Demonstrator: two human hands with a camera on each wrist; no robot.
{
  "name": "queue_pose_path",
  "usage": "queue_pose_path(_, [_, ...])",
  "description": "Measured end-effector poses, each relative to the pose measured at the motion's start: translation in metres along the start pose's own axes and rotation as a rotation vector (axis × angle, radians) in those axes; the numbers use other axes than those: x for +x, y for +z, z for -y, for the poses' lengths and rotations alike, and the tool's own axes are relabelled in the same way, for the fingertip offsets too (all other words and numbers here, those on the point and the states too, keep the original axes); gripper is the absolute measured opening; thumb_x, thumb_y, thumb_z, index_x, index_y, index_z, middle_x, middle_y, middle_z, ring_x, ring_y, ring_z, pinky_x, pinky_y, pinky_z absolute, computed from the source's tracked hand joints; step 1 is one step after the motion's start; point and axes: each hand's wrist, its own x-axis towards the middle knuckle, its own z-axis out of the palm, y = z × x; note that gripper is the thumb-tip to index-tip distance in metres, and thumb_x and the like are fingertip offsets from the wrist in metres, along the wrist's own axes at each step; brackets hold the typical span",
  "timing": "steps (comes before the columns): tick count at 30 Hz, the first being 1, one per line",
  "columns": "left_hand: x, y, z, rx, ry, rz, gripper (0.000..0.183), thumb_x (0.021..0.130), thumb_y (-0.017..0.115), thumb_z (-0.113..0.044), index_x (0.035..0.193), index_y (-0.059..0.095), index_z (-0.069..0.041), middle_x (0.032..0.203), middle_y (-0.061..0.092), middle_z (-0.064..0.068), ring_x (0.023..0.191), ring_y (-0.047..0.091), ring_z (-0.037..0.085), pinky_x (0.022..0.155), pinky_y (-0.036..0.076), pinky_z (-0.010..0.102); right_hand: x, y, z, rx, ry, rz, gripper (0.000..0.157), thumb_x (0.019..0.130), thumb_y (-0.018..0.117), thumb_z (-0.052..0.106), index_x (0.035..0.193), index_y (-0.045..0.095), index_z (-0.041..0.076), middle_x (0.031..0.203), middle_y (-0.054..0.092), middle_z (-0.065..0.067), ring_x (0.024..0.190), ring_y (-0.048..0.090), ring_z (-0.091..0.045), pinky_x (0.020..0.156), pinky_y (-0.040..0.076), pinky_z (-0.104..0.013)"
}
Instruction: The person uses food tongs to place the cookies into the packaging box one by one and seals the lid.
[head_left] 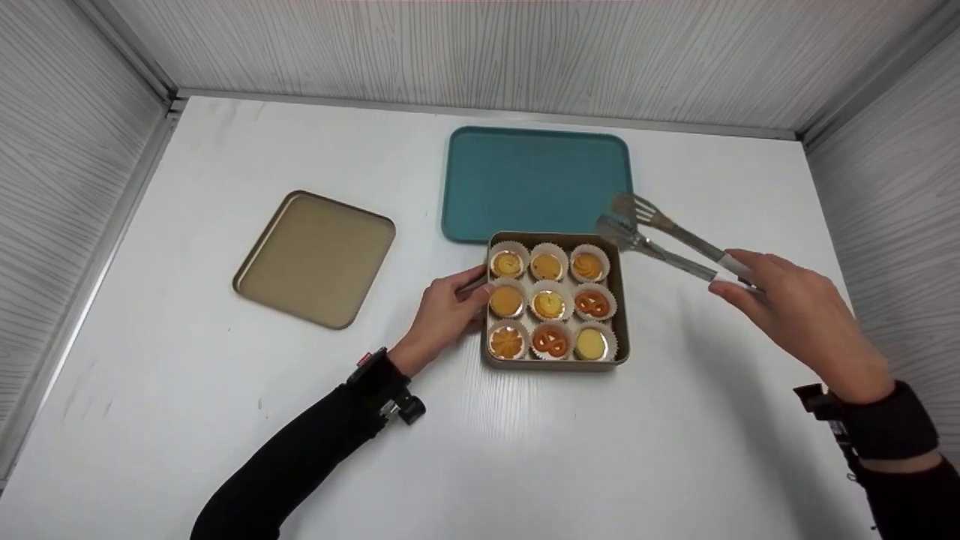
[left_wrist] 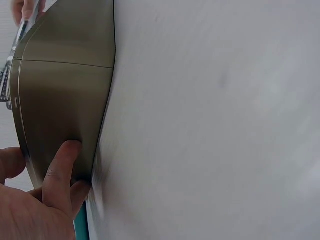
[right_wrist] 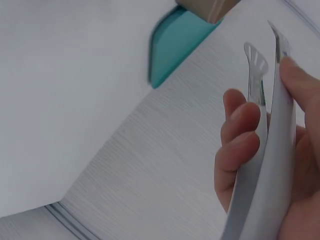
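A square gold tin (head_left: 555, 366) holds several small baked treats in white paper cups, among them pretzel-shaped cookies (head_left: 550, 342), a swirled cookie (head_left: 586, 265) and a pale yellow round one (head_left: 591, 344). My left hand (head_left: 448, 311) grips the tin's left side, thumb over the rim. In the left wrist view its fingers (left_wrist: 62, 172) press along the outer wall. Right of the tin, my right hand (head_left: 799, 315) holds serving tongs (head_left: 675, 244) by their white handles. The tongs' slotted metal ends stand apart with nothing between them, overlapping the teal tray's lower right corner in the head view.
A teal tray (head_left: 536, 180) lies flat just behind the tin. Off to the left on the white table (head_left: 420, 450) is a square gold lid (head_left: 315, 262). Pale wood-grain panels (head_left: 480, 56) enclose the table at the back and both sides.
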Motion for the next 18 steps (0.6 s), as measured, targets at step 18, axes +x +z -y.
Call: queue_pose_path(18, [0.001, -0.001, 0.001, 0.002, 0.041, -0.002, 0.049, 0.104, 0.064, -0.015, 0.147, 0.053, 0.004, 0.146, 0.058, 0.019, 0.130, 0.061, 0.028, 0.106, 0.050, 0.033, 0.004, 0.060, -0.053, 0.029, 0.406, 0.101, 0.056, 0.106, 0.062, 0.031, 0.130, 0.054, -0.018, 0.091, 0.063, -0.032, 0.077, 0.063, -0.047, 0.061, 0.048, -0.070])
